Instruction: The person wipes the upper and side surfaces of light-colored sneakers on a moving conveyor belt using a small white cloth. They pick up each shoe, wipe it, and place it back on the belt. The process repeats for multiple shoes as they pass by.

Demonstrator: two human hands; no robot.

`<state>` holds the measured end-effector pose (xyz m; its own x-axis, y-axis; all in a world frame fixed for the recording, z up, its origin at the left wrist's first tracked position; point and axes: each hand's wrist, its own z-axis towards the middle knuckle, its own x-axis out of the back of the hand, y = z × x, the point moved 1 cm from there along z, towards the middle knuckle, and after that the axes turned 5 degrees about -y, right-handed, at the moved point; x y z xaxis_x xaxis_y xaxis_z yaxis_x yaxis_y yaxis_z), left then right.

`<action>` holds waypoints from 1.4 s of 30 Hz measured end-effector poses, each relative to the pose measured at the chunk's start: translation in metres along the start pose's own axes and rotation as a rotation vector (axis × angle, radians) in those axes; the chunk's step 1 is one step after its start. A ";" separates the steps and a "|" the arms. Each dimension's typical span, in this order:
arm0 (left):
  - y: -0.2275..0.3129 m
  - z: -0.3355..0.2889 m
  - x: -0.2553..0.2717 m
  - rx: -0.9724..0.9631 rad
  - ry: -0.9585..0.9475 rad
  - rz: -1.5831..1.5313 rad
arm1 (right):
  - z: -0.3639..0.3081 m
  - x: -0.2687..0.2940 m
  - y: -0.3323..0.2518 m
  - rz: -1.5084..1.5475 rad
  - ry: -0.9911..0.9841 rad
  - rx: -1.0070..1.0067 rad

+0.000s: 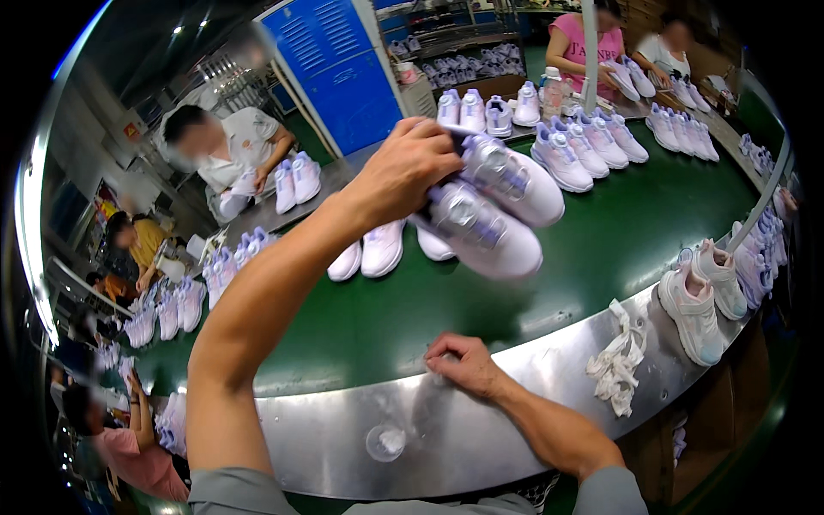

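Note:
My left hand [405,167] reaches across the green belt [335,330], closed on a pair of pale lilac sneakers [493,232] by their heel ends. The pair is held side by side above the belt, toes pointing right and toward me, with round silvery dials on the tongues. Near the belt's front edge my right hand [468,365] rests low with curled fingers; a small clear item may be under them, but I cannot make it out. Closer to me, a small clear cup [385,443] with white material in it stands on the metal ledge [318,446].
Crumpled white cloth [616,360] and white-pink sneakers [691,309] lie on the ledge at right. More lilac sneakers [584,154] line the belt's far side, others [382,249] sit behind my left forearm. Several people work around the line; a blue cabinet [339,77] stands behind.

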<state>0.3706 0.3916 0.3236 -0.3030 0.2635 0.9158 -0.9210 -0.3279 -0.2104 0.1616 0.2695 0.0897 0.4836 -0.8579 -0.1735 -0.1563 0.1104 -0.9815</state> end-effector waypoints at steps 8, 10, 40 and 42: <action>-0.094 0.118 -0.164 -0.252 -0.204 0.055 | 0.004 -0.004 0.004 0.063 -0.088 0.021; -0.102 0.132 -0.192 -0.358 -0.176 0.144 | 0.004 -0.005 0.003 -0.024 -0.057 0.152; -0.188 0.024 -0.242 0.503 -0.971 0.047 | 0.003 -0.009 0.005 0.016 -0.084 0.118; -0.183 0.023 -0.251 0.486 -0.979 0.064 | 0.004 -0.009 0.002 0.008 -0.084 0.143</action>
<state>0.6205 0.3648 0.1396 0.1773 -0.5316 0.8282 -0.6506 -0.6948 -0.3067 0.1598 0.2795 0.0892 0.5544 -0.8121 -0.1821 -0.0390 0.1931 -0.9804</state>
